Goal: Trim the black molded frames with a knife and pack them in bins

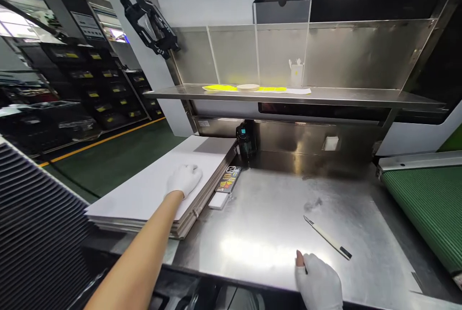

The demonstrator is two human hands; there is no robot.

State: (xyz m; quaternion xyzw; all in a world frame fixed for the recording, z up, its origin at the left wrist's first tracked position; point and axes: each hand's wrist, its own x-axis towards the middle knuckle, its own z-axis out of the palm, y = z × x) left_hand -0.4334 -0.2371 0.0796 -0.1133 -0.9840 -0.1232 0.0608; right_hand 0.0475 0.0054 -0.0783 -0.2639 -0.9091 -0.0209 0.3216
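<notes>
a steel worktable [274,213] fills the middle of the frame, smooth and glossy with a smudge near its centre. at the far edge, just above centre, a small dark device with a lit blue screen [246,139] stands upright against the back panel, and a steel shelf [325,96] above it carries yellow sheets [221,87], a flat round disc [248,87] and a small white box [296,75] behind a clear acrylic holder [281,35]. a green ribbed conveyor belt [429,209] lies at the right edge; dark racks of bins [86,83] fill the upper left, and a black ribbed tray [32,223] sits at lower left. the stack of white flat boards [151,185] lies left of centre, its long axis running from lower left toward the upper middle, edges layered and grey. the left hand [184,179], in a white glove, rests flat and open on the top board, gripping nothing. a phone in a patterned case [228,178] and a small white block [218,200] lie just beside the stack's right edge, between it and the bare steel. a slim craft knife [327,238] with a pale handle lies at lower right, blade tip pointing to the upper left. the right hand [319,283], gloved with one fingertip bare, rests open on the table's near edge, near the knife but apart from it.
</notes>
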